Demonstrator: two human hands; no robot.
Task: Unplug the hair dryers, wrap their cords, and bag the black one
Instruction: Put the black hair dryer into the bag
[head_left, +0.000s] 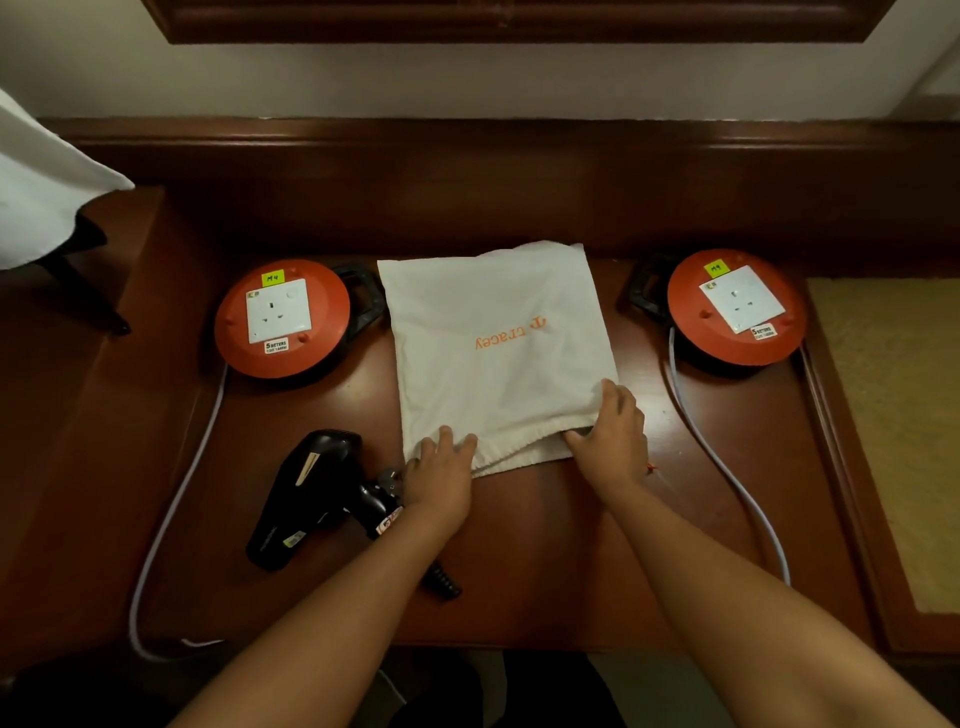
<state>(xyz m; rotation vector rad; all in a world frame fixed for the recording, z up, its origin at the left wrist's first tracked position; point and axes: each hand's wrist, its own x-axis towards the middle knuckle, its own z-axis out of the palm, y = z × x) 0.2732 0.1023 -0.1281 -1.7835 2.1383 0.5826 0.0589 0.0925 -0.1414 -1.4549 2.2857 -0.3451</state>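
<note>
We are holding the white bag (498, 353) open with our left hand (441, 475) and right hand (613, 439). The black hair dryer (306, 493) is lying just left of the bag.

You see two orange cord reels, one (282, 318) at the desk's (545, 571) left, one (737, 306) at its right, each trailing a white cable, and a white cloth (36, 182) far left.

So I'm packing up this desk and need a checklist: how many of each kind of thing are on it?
Hair dryer: 1
Cloth bag: 1
Extension reels: 2, one left, one right
Total: 4
</note>
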